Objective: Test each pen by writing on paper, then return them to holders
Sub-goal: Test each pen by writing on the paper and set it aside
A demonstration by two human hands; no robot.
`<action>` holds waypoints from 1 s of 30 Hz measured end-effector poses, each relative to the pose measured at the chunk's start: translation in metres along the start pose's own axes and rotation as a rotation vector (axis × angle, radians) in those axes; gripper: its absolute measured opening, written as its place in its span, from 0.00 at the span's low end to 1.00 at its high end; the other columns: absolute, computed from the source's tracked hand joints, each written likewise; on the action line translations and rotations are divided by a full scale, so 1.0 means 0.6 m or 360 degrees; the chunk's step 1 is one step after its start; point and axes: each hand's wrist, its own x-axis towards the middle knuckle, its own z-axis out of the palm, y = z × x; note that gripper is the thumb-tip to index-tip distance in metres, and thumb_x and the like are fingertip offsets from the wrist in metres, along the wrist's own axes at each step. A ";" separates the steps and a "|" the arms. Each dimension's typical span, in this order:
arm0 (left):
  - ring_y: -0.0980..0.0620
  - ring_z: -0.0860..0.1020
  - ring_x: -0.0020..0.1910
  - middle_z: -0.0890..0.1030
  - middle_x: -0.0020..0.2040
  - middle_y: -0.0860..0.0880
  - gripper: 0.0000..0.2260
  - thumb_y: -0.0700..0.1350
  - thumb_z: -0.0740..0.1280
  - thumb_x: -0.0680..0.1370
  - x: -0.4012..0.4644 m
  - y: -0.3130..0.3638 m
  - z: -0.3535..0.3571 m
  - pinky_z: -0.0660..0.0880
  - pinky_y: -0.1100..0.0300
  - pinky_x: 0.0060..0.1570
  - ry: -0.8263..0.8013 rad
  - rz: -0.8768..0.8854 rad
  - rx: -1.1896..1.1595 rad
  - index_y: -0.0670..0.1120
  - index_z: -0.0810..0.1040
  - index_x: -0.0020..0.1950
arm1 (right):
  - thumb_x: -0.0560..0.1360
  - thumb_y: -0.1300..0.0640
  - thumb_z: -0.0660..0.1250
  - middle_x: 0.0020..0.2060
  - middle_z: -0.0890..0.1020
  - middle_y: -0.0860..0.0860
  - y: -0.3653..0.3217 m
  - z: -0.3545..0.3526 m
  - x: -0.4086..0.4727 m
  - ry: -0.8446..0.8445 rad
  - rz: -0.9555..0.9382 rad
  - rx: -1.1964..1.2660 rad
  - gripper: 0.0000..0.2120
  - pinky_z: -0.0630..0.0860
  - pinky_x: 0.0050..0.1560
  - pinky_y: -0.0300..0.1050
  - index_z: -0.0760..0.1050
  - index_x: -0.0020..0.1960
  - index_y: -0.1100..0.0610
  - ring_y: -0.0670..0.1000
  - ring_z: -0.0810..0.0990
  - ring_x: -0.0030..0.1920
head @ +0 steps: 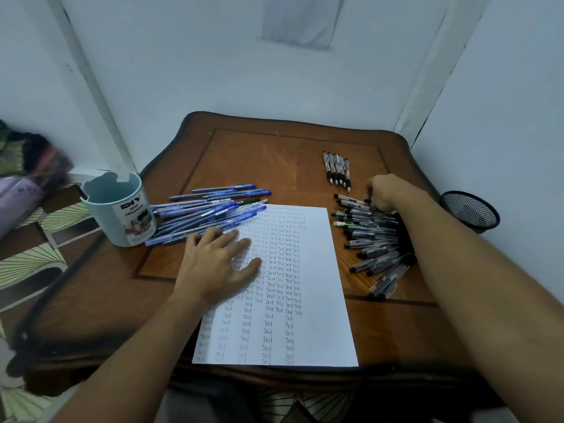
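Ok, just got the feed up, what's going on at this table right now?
A person is working through pens. The left hand lies flat on the sheet of paper, already filled with columns of "Test". The right hand reaches into the far end of the black pen pile, fingers curled at a pen there. The blue pens lie heaped beside the light blue holder; the mesh holder stands at the right edge. Six grip pens lie in a row apart.
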 end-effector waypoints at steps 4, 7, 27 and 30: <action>0.50 0.68 0.69 0.76 0.69 0.53 0.30 0.70 0.50 0.75 -0.004 0.002 -0.006 0.59 0.47 0.64 -0.0056 -0.0008 -0.0005 0.57 0.78 0.66 | 0.77 0.66 0.67 0.58 0.79 0.58 -0.004 0.001 -0.006 0.0062 -0.0092 -0.0063 0.16 0.76 0.53 0.50 0.74 0.64 0.57 0.58 0.77 0.53; 0.52 0.66 0.70 0.73 0.72 0.54 0.33 0.70 0.46 0.74 -0.006 0.002 -0.011 0.58 0.48 0.66 -0.0123 -0.0012 -0.0019 0.57 0.75 0.69 | 0.82 0.64 0.61 0.59 0.78 0.59 -0.019 0.004 -0.018 0.0232 -0.0232 0.0081 0.16 0.77 0.54 0.51 0.72 0.68 0.53 0.57 0.77 0.52; 0.53 0.63 0.71 0.68 0.76 0.54 0.32 0.69 0.45 0.75 -0.012 0.007 -0.017 0.52 0.48 0.68 -0.0201 -0.0065 -0.0068 0.59 0.71 0.73 | 0.85 0.50 0.56 0.41 0.85 0.52 -0.173 0.063 -0.122 0.0326 0.0062 0.2351 0.13 0.74 0.41 0.43 0.75 0.52 0.56 0.49 0.78 0.38; 0.52 0.63 0.70 0.68 0.75 0.54 0.31 0.69 0.46 0.75 -0.012 0.007 -0.015 0.53 0.48 0.68 -0.0188 -0.0072 -0.0079 0.59 0.72 0.72 | 0.85 0.45 0.53 0.40 0.84 0.59 -0.172 0.081 -0.123 0.0321 0.0031 0.2346 0.13 0.72 0.30 0.42 0.68 0.53 0.54 0.50 0.77 0.30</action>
